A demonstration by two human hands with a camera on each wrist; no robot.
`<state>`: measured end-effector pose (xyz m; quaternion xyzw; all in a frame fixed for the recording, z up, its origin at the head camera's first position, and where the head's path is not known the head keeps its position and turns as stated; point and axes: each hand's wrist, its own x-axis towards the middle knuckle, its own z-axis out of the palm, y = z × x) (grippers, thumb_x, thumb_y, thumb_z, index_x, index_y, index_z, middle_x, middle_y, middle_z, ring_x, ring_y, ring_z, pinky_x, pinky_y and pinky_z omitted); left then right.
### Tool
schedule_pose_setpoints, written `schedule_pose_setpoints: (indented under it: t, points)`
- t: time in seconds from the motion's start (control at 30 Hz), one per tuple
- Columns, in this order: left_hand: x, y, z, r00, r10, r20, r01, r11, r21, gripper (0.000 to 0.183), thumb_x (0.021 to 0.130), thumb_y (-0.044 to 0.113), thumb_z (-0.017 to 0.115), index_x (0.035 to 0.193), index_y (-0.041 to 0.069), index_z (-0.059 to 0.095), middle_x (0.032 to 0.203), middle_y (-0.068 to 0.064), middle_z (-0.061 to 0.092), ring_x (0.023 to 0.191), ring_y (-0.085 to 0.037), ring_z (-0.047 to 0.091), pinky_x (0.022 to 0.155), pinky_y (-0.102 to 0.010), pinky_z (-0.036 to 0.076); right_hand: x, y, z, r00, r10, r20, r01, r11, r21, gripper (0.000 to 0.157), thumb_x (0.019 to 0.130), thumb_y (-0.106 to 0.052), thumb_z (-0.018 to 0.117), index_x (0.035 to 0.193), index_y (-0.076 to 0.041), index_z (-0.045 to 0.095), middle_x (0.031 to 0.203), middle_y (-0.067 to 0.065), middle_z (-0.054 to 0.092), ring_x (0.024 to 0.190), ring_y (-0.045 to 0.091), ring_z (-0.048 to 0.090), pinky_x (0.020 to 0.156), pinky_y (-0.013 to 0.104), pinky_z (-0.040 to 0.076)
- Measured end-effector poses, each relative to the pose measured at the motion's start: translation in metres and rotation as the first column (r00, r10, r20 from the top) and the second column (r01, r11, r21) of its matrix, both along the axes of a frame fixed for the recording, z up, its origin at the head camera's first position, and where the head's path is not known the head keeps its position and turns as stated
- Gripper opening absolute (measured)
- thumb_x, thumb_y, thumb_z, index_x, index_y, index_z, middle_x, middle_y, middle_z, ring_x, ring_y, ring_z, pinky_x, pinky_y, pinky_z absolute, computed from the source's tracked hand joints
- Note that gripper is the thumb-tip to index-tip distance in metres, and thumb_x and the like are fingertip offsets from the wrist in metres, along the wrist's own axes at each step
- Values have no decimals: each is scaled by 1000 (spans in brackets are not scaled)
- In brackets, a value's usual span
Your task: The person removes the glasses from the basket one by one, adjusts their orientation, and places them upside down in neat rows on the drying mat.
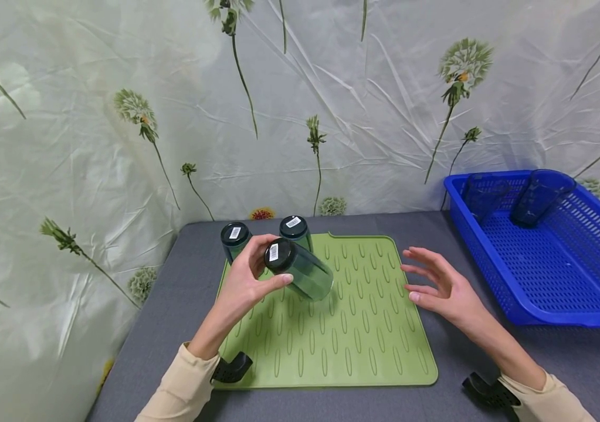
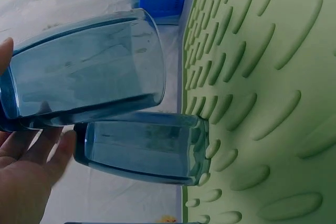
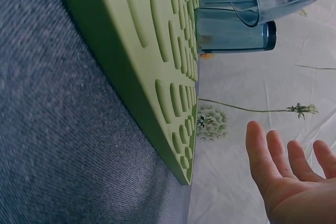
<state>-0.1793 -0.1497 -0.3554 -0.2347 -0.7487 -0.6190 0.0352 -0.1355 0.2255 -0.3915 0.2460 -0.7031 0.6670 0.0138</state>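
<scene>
My left hand (image 1: 249, 278) grips a blue-green drinking glass (image 1: 305, 272) near its dark base, which carries a white barcode label. The glass is tilted, its base up toward me and its mouth down to the right, above the green drying mat (image 1: 373, 351). Behind it, two more glasses, one at the left (image 1: 233, 237) and one further right (image 1: 295, 227), stand upside down at the mat's back left. In the left wrist view, the held glass (image 2: 89, 72) overlaps a standing one (image 2: 142, 148). My right hand (image 1: 444, 290) hovers empty past the mat's right edge, fingers spread.
On the right stands a blue plastic basket (image 1: 521, 302) with two dark glasses at its back, one leaning (image 1: 539, 196) and one beside it (image 1: 481, 196). The grey cloth-covered table (image 1: 168, 328) meets a flower-printed curtain (image 1: 373, 117) behind.
</scene>
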Motion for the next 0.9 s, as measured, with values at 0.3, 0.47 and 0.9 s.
schedule_pose_setpoints:
  t: [0.3,0.47,0.9]
  points:
    - [-4,6,3,1000,-19,0,19,998,-60,60,80,10,81,132,15,52,118,-6,65,107,-21,61,91,-46,52,0,0,0,1000,-7,-13,7,1000,15,72,88,17,60,151,1,28,151,12,36,134,25,43,97,35,50]
    - [-1,11,11,996,-43,78,46,998,-40,61,80,10,82,132,21,53,119,-7,64,104,-25,65,84,-45,57,0,0,-1,1000,-9,-15,9,1000,22,73,88,16,61,151,0,29,151,11,36,134,21,44,97,36,50]
    - [13,31,41,996,-6,88,19,990,-138,62,77,8,84,130,17,55,123,-1,60,116,-20,59,92,-44,51,-1,1,-4,999,-33,1,33,997,66,73,88,13,63,151,-3,30,151,10,36,134,24,43,96,34,51]
